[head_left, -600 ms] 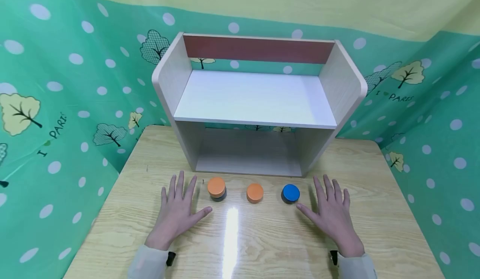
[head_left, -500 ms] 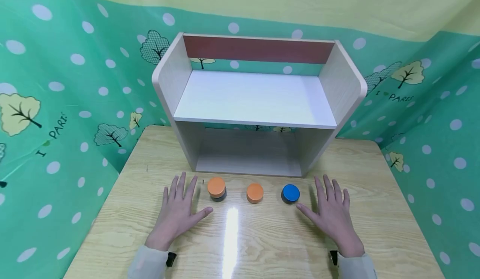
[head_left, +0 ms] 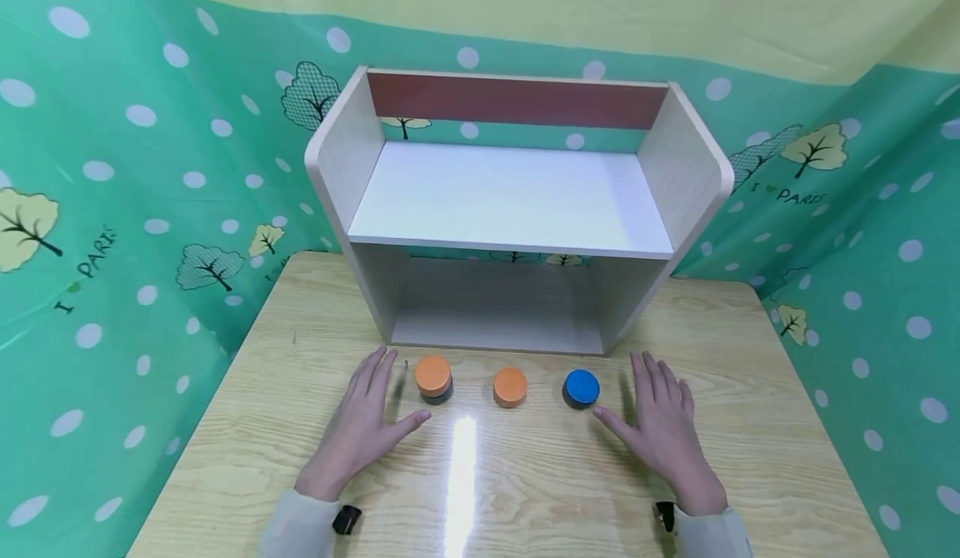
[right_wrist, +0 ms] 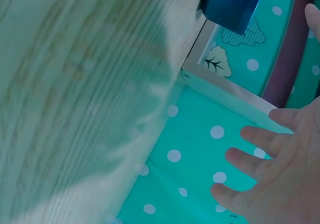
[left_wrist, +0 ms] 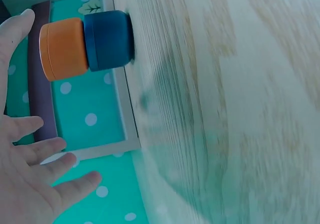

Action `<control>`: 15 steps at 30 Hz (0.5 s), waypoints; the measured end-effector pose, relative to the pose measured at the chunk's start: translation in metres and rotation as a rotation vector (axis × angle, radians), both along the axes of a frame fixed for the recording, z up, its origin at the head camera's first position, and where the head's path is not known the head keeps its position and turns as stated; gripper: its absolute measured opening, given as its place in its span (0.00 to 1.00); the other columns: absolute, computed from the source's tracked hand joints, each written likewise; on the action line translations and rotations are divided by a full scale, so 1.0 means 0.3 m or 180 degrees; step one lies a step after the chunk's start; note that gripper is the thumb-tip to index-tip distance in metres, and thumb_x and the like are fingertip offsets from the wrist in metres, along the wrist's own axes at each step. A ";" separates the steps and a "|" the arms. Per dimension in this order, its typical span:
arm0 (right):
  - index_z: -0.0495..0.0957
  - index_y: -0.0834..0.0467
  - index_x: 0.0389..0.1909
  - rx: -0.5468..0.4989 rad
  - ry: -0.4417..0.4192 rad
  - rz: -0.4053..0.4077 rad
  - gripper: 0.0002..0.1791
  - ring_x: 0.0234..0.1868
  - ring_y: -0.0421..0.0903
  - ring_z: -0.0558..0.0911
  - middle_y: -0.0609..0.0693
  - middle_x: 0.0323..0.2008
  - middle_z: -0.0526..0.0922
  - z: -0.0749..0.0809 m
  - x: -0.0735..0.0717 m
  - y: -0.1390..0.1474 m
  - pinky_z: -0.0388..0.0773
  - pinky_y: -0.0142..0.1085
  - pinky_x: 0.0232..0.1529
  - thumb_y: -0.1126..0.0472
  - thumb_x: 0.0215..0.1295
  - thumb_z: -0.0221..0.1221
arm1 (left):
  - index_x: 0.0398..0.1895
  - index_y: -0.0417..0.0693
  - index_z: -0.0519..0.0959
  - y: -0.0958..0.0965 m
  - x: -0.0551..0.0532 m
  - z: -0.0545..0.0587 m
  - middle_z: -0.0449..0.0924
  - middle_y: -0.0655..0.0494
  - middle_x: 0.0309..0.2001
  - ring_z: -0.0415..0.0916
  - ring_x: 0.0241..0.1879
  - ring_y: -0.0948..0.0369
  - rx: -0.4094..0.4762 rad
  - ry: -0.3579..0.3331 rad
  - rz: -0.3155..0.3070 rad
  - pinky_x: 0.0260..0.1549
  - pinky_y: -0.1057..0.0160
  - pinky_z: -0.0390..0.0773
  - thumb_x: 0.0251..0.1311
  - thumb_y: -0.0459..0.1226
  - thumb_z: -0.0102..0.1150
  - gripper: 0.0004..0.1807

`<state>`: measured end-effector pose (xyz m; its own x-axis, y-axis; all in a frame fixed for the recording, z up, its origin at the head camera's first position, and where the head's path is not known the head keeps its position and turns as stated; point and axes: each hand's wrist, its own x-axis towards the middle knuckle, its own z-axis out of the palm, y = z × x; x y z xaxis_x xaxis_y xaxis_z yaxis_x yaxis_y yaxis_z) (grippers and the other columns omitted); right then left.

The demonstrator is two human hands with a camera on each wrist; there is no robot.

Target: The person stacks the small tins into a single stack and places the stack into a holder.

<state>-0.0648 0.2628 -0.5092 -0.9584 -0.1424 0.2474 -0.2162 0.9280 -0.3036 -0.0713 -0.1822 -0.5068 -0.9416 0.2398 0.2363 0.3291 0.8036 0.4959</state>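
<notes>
My left hand (head_left: 356, 426) hovers left of a two-piece stack, an orange round cylinder (head_left: 432, 373) on top of a dark blue one (left_wrist: 108, 39). Its fingers are straight, its thumb points toward the stack, and it holds nothing. A single orange cylinder (head_left: 510, 386) stands in the middle of the row. At the right end is a blue cylinder (head_left: 582, 387), with my right hand (head_left: 663, 435) just beside it. That hand's fingers are also extended, thumb tip close to the blue piece, and nothing is held. Whether these pieces are lids, jars or blocks cannot be told.
A white two-tier shelf (head_left: 510, 200) with a reddish-brown back rail (head_left: 517, 100) stands behind the row on the wooden table (head_left: 570, 483). Green dotted curtains (head_left: 112, 291) hang at the back and both sides. A bright light streak reflects off the tabletop.
My left hand has shifted slightly right and its fingers have drawn closer together. The right hand's fingers have also narrowed a little. The left curtain has swayed; the cylinders have stayed put.
</notes>
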 end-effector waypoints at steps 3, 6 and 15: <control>0.49 0.66 0.77 -0.0078 0.0002 0.0038 0.61 0.69 0.74 0.57 0.72 0.71 0.57 -0.003 -0.002 -0.003 0.52 0.76 0.62 0.34 0.56 0.67 | 0.78 0.39 0.53 0.008 -0.001 0.003 0.51 0.38 0.76 0.51 0.73 0.42 0.0199 -0.0095 -0.0010 0.66 0.37 0.64 0.54 0.63 0.68 0.58; 0.52 0.67 0.76 -0.0156 0.0053 0.0101 0.60 0.68 0.73 0.58 0.72 0.71 0.58 -0.004 -0.005 -0.007 0.56 0.75 0.61 0.36 0.55 0.69 | 0.78 0.39 0.53 0.016 -0.004 0.004 0.52 0.38 0.75 0.51 0.73 0.41 0.0396 -0.0184 -0.0026 0.66 0.36 0.63 0.55 0.61 0.69 0.57; 0.51 0.66 0.76 -0.0542 0.0074 0.0264 0.58 0.68 0.70 0.60 0.71 0.70 0.60 0.004 -0.011 -0.024 0.62 0.71 0.61 0.47 0.55 0.74 | 0.77 0.40 0.54 0.031 -0.012 -0.012 0.55 0.39 0.74 0.59 0.69 0.42 0.0949 -0.0319 -0.0019 0.61 0.41 0.72 0.55 0.49 0.75 0.54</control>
